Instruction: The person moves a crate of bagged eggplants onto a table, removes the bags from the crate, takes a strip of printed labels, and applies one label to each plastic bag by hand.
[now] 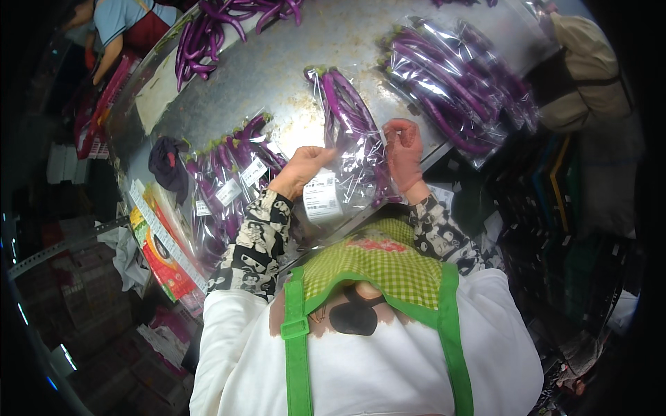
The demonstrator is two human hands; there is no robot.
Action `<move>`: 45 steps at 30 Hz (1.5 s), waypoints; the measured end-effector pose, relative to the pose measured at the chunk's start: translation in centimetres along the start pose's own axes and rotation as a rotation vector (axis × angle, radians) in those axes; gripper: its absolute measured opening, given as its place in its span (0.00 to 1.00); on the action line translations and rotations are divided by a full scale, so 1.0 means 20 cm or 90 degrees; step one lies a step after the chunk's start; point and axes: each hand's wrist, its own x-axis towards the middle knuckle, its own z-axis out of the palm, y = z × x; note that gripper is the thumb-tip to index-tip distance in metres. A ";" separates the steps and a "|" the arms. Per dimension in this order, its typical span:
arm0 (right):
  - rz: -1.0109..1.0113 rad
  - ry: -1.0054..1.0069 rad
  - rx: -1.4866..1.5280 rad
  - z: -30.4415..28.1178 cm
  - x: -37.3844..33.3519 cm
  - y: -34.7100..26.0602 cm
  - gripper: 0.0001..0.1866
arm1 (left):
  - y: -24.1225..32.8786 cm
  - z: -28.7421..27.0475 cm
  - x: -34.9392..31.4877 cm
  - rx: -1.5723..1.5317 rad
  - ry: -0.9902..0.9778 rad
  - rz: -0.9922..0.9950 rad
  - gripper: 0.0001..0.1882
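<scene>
A clear plastic bag of long purple eggplants (349, 111) lies in front of me on the metal table, its green stem ends pointing away. A white printed label (322, 197) is on the lower left part of the bag. My left hand (305, 168) is closed on the bag's left edge, just above the label. At the bag's right side my right hand (404, 154) has its fingers curled in and touches or nearly touches the plastic. What its fingertips hold, if anything, cannot be made out.
Labelled bagged eggplants (225, 173) lie at left, beside a dark cloth (168, 166). More bagged eggplants (454, 83) are piled at right. Loose eggplants (201, 41) sit on the metal table (267, 66) at far left. Other people stand at the far left (132, 28) and far right (583, 69).
</scene>
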 end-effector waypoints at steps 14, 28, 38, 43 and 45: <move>0.013 -0.055 0.104 0.00 0.02 -0.07 0.11 | 0.20 0.02 -0.13 -0.062 -0.191 0.011 0.10; -0.026 -0.072 0.028 0.02 0.00 -0.09 0.12 | 0.24 0.03 -0.14 -0.006 -0.292 0.013 0.12; 0.004 -0.091 0.050 0.00 0.01 -0.10 0.11 | 0.22 0.01 -0.11 -0.105 -0.353 -0.055 0.07; -0.003 -0.059 0.007 -0.01 0.01 -0.06 0.10 | 0.28 0.07 -0.15 -0.137 -0.314 -0.076 0.08; -0.001 -0.053 0.007 0.00 0.01 -0.04 0.10 | 0.28 0.07 -0.15 -0.155 -0.311 -0.080 0.09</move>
